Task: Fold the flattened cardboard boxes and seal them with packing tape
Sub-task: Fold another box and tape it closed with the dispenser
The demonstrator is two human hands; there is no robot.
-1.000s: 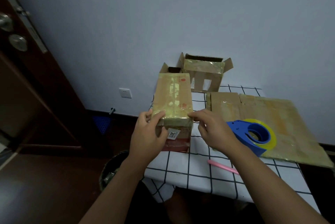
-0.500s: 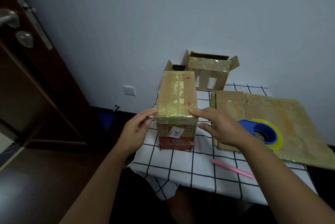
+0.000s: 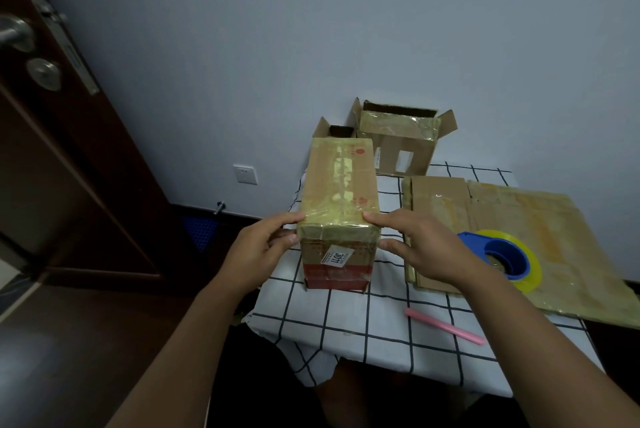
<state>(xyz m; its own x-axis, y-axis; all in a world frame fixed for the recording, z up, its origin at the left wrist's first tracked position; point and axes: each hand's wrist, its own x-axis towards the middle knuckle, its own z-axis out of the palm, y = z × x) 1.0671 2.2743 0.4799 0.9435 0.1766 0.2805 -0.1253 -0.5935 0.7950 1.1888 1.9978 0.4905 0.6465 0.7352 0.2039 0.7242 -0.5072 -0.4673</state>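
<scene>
Step in hand looks like finishing the seal on the taped box (image 3: pixel 341 206), centre of frame, standing on the checked tablecloth (image 3: pixel 363 330): tape already runs over the top and wraps the near edge. Left hand (image 3: pixel 258 251) sits at the box's near-left top corner, thumb and fingers extended along the edge, touching and pressing rather than curled round it. Right hand (image 3: pixel 420 247) mirrors it at the near-right corner, index finger straight on the top edge, other fingers relaxed against the side; nothing pinched. My read: pressing the tape ends down, box nearly done. Next move probably calls for setting this box aside and pulling over the flattened cardboard (image 3: pixel 519 237), right of frame, then reaching for the blue tape dispenser (image 3: pixel 498 254) lying on that sheet just beside the right wrist. Obstacles: the dispenser sits on the sheet, so it has to come off first; two open boxes (image 3: pixel 398 147) crowd the far table edge against the wall, so parking space is tight. A pink strip-like tool (image 3: pixel 445 325) lies on the cloth lower right, probably a cutter. Door (image 3: pixel 52 116) at left, well apart.
</scene>
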